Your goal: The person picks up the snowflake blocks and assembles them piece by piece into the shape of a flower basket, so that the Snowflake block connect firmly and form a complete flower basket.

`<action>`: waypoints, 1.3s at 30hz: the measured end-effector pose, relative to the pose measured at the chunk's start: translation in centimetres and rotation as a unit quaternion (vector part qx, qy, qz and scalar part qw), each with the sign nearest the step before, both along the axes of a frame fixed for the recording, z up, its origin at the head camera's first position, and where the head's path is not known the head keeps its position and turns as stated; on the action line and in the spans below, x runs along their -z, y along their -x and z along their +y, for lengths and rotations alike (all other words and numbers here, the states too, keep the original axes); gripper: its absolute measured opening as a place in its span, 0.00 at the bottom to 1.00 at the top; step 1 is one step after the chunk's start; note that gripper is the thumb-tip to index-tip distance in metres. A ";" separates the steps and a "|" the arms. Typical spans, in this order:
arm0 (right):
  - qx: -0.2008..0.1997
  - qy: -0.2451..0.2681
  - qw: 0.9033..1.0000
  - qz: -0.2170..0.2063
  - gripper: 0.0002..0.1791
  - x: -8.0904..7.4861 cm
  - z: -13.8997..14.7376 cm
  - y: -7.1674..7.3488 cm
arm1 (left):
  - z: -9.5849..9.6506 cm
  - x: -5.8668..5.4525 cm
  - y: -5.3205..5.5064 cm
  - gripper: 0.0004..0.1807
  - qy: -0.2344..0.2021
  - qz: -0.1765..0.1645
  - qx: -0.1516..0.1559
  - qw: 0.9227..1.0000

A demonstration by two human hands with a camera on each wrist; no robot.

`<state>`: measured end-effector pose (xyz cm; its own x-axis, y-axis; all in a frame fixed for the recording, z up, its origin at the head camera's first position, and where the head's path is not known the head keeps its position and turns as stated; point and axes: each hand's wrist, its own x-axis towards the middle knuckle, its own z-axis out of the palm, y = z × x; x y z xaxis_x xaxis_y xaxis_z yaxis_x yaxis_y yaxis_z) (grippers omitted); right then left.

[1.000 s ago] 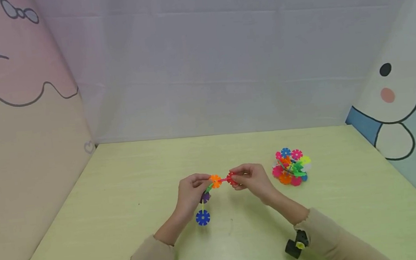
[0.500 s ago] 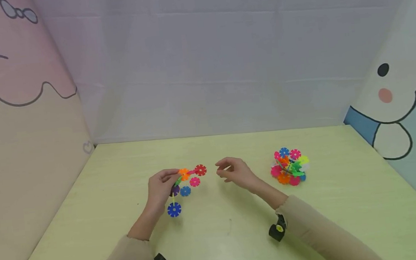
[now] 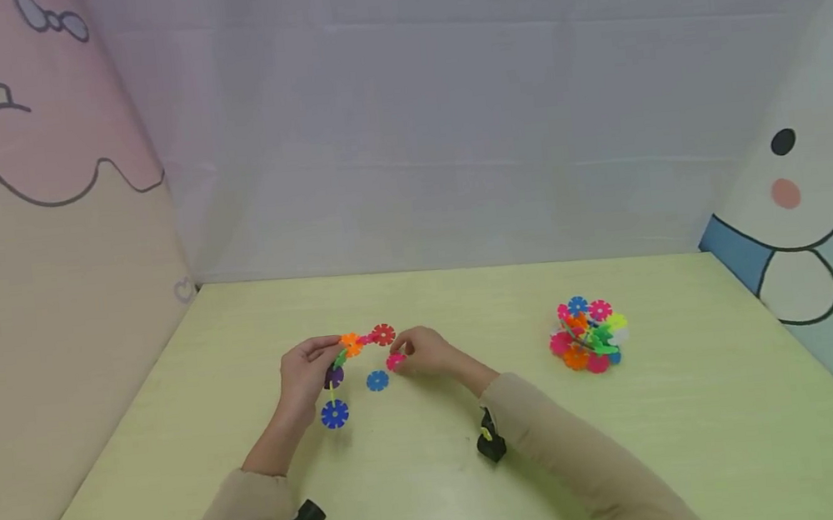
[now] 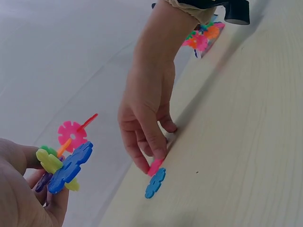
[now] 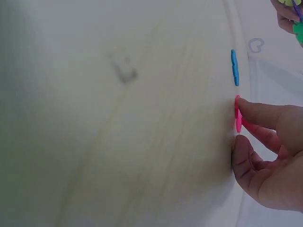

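Note:
My left hand (image 3: pixel 303 380) holds a chain of joined plastic snowflake discs above the table. Its orange disc (image 3: pixel 352 345), red disc (image 3: pixel 383 335) and dark blue disc (image 3: pixel 335 414) show; the green, purple and yellow ones are partly covered by fingers or seen edge-on. Thumb and fingers of my right hand (image 3: pixel 427 351) pinch a loose pink snowflake disc (image 3: pixel 395 362) at the tabletop, also seen edge-on as a pink disc (image 5: pixel 238 116) in the right wrist view. Just left of it a light blue disc (image 3: pixel 378 381) lies flat on the table.
A heap of mixed snowflake discs (image 3: pixel 589 335) sits on the right part of the pale wooden table (image 3: pixel 667 437). Behind rises a whitish cloth wall (image 3: pixel 411 126), with cartoon-printed panels on both sides. A black camera (image 3: pixel 490 445) hangs under the right wrist.
My right hand let go of the chain's red disc and moved left and down to the pink disc. My left hand carried the chain left, uncovering the loose pink and light blue discs.

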<state>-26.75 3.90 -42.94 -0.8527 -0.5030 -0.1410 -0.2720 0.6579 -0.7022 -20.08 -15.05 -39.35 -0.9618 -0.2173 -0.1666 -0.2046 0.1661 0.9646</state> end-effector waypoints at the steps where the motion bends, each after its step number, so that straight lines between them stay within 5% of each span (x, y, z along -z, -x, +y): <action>1: -0.006 -0.012 1.000 0.006 0.13 -0.1 0.0 0.0 | 0.1 0.0 0.0 0.14 -0.001 0.000 0.003 1.000; 6: -0.028 -0.007 1.000 0.004 0.10 -0.8 0.7 -0.4 | 1.0 0.3 -0.1 0.12 -0.003 0.000 0.011 1.000; 12: -0.024 0.093 0.995 -0.017 0.07 -1.6 4.5 -2.6 | 3.2 0.1 -0.1 0.11 -0.020 0.019 0.026 0.999; 17: 0.058 0.173 0.981 0.070 0.06 -2.5 8.2 -5.8 | 5.2 -0.2 -0.2 0.10 -0.046 0.029 0.038 0.998; 21: 0.142 0.193 0.960 0.142 0.07 -2.7 9.9 -7.6 | 6.7 -0.2 -0.4 0.10 -0.054 0.032 0.057 0.996; 24: 0.170 0.207 0.948 0.170 0.07 -2.6 10.5 -8.4 | 7.6 -0.1 -0.7 0.09 -0.057 0.030 0.075 0.995; 30: 0.161 0.226 0.937 0.210 0.07 -2.8 10.6 -8.7 | 8.3 0.0 -1.3 0.10 -0.057 0.034 0.098 0.993; 39: 0.143 0.217 0.937 0.232 0.06 -2.9 10.6 -8.9 | 8.0 -0.1 -1.7 0.11 -0.059 0.030 0.085 0.994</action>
<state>-17.85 14.48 -40.00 -0.8805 -0.1676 0.4434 -0.4700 0.4297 -0.7710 -18.36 -7.05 -39.23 -0.9919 -0.0326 -0.1227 -0.1249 0.0778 0.9891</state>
